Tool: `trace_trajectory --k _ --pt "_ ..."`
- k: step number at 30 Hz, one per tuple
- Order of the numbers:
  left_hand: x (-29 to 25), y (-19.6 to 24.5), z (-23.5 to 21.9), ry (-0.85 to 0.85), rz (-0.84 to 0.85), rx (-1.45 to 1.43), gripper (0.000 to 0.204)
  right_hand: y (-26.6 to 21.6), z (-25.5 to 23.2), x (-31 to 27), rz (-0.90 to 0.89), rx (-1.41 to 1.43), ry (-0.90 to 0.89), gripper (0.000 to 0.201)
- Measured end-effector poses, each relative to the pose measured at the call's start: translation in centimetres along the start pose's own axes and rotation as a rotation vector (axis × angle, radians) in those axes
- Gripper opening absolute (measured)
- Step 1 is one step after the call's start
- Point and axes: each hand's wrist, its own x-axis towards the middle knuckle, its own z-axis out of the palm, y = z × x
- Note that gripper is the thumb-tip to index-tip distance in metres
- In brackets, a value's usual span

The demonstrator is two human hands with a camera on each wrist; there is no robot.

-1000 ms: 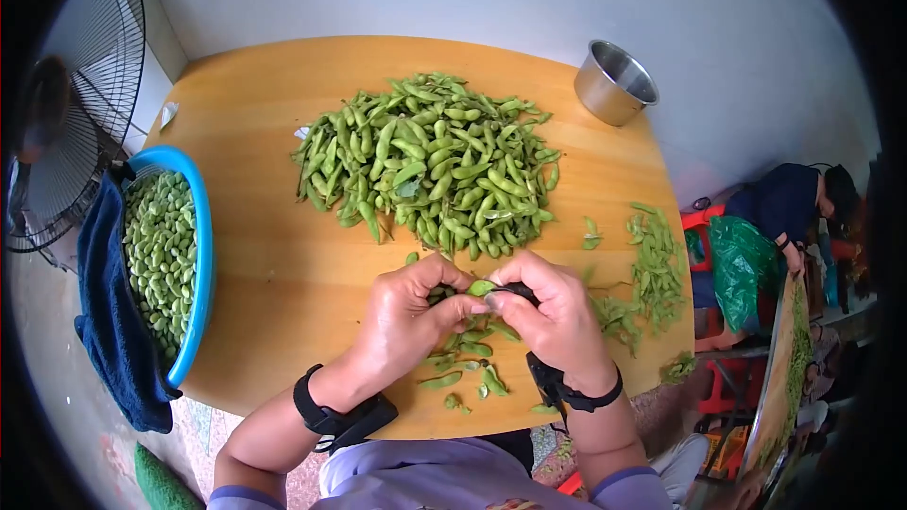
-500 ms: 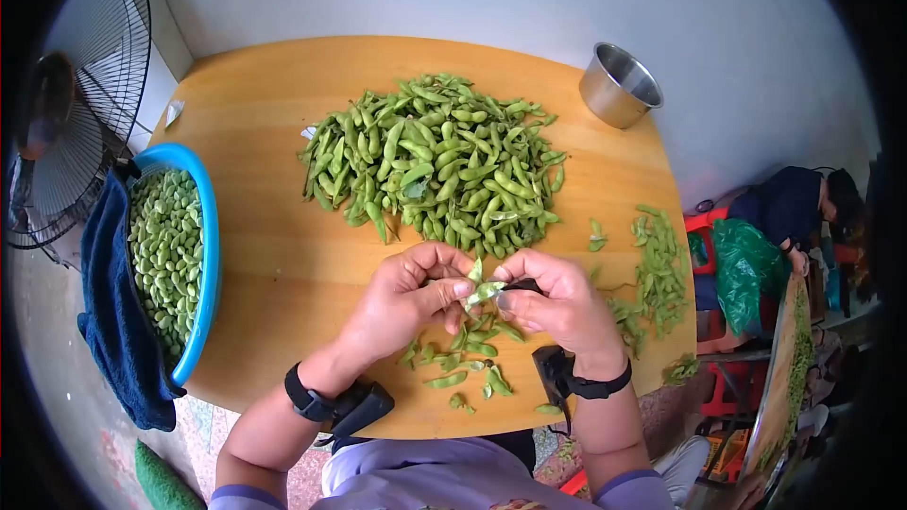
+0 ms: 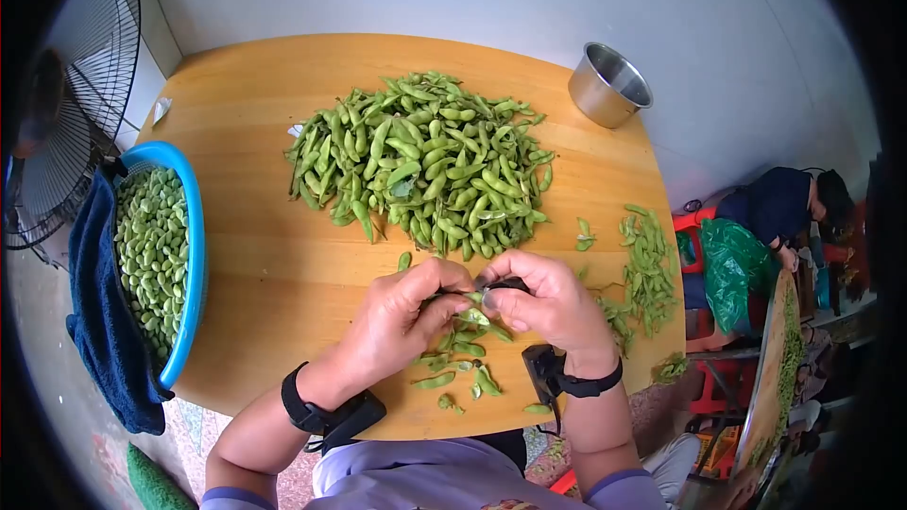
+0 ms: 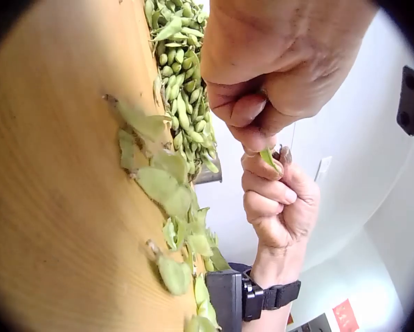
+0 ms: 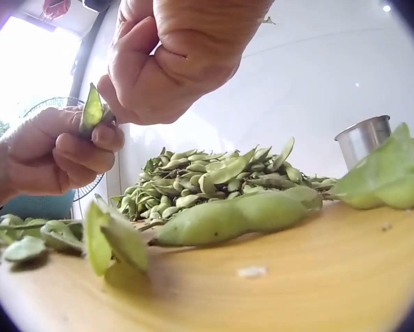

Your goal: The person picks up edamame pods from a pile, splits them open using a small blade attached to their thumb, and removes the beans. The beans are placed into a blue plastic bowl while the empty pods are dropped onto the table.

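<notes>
Both hands meet over the near side of the wooden table [image 3: 255,321], at a split edamame pod [image 5: 92,112]. My left hand [image 3: 406,314] pinches the pod between thumb and fingers, its pale green inside showing in the right wrist view. My right hand [image 3: 548,310] also pinches at the pod from the other side, fingers curled; something dark [image 3: 510,284] shows along its index finger. Below the hands lie loose pods and opened shells [image 3: 435,381]. A large heap of edamame pods [image 3: 425,165] lies just beyond them.
At the left, a blue basin [image 3: 196,255] holds shelled beans [image 3: 151,260], with a dark blue towel [image 3: 99,321] over its rim. A steel pot [image 3: 605,94] stands at the back right, and empty-looking shells [image 3: 650,260] lie along the right edge. A fan [image 3: 76,104] stands far left.
The pod between my hands has gone from whole-looking to split open. Half a second ago the hands held it spread wide; now they are closer together over it.
</notes>
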Motion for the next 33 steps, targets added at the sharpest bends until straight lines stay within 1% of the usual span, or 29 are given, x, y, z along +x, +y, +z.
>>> trace_trajectory --k 1,4,5,6,7,8,9,10,11,13,15,16,17,18,19,20,22,23,24,26,27,29,30,31,32,33 --pt "0.0 0.0 0.0 -0.001 0.001 -0.001 0.019 -0.1 0.1 0.0 0.030 0.037 0.026 0.013" --pt "-0.1 0.1 0.1 0.027 0.026 -0.017 0.018 -0.2 0.0 -0.1 0.039 0.054 0.009 0.013" --pt "-0.2 0.1 0.3 0.020 0.071 0.044 0.020 0.0 -0.1 0.0 0.039 0.055 0.010 0.013" --pt "-0.2 0.0 0.3 0.014 0.117 0.105 0.022 0.2 -0.2 0.1 0.047 0.202 -0.026 0.013" --pt "-0.1 0.1 0.2 0.013 0.118 0.104 0.022 0.4 -0.4 0.3 0.053 0.348 -0.062 0.012" --pt "0.1 0.2 0.0 0.017 0.240 0.196 0.025 0.5 -0.4 0.4 0.052 0.347 -0.062 0.012" --pt "0.2 0.3 -0.1 0.021 0.362 0.288 0.028 0.6 -0.4 0.5 0.084 0.453 -0.105 0.012" --pt "0.2 0.3 -0.2 0.021 0.362 0.288 0.028 0.7 -0.3 0.6 0.117 0.559 -0.148 0.011" --pt "0.2 0.4 -0.2 0.023 0.394 0.318 0.025 0.8 -0.4 0.7 0.117 0.559 -0.148 0.011" --pt "0.1 0.2 -0.3 0.030 0.422 0.351 0.023 1.1 -0.4 1.1 0.174 0.718 -0.212 0.009" --pt "0.0 -0.1 -0.2 0.046 0.403 0.224 0.017 1.3 -0.4 1.2 0.174 0.747 -0.235 0.009" --pt "-0.1 -0.1 -0.1 0.051 0.403 0.226 0.017 1.3 -0.3 1.2 0.169 0.778 -0.251 0.009" --pt "-0.5 0.0 0.2 0.058 0.078 -0.122 0.013 1.3 -0.1 1.1 0.172 0.776 -0.255 0.009" --pt "-0.6 0.1 0.5 0.062 -0.250 -0.467 0.010 1.2 0.3 0.8 0.102 0.547 -0.130 0.009" --pt "-0.4 0.0 0.6 0.062 -0.292 -0.519 0.011 1.0 0.6 0.7 0.031 0.317 -0.008 0.009" --pt "-0.2 -0.2 0.2 0.068 -0.293 -0.517 0.011 0.8 0.8 0.7 0.033 0.317 -0.014 0.009" --pt "0.4 -0.6 -0.4 0.030 -0.430 -0.721 0.013 0.4 1.1 0.4 -0.002 0.141 0.056 0.010" --pt "0.6 -0.2 -0.5 0.056 -0.478 -0.689 0.011 0.3 1.1 0.3 -0.001 0.143 0.056 0.010" --pt "0.6 -0.2 -0.6 0.057 -0.478 -0.689 0.011 0.2 1.0 0.2 -0.010 0.133 0.044 0.010" --pt "0.6 -0.2 -0.7 0.094 -0.407 -0.481 0.009 0.1 0.9 0.3 -0.017 0.120 0.027 0.010" --pt "0.6 0.0 -0.8 0.098 -0.408 -0.480 0.009 0.2 0.9 0.3 -0.015 0.113 0.042 0.011" --pt "0.7 0.3 -1.0 -0.039 -0.486 -0.494 0.010 0.3 0.9 0.3 -0.013 0.109 0.060 0.012" --pt "0.7 0.1 -0.9 -0.040 -0.486 -0.494 0.010 0.3 0.9 0.3 -0.034 0.050 0.103 0.014" --pt "0.7 -0.2 -0.8 0.043 -0.465 -0.533 0.010 0.3 0.8 0.3 -0.056 -0.011 0.146 0.016" --pt "0.8 -0.4 -0.8 0.126 -0.442 -0.571 0.011 0.0 0.7 0.2 -0.057 -0.011 0.148 0.016" --pt "0.8 -0.4 -0.7 0.125 -0.441 -0.570 0.011 -0.4 0.7 0.0 -0.012 0.016 0.138 0.019"
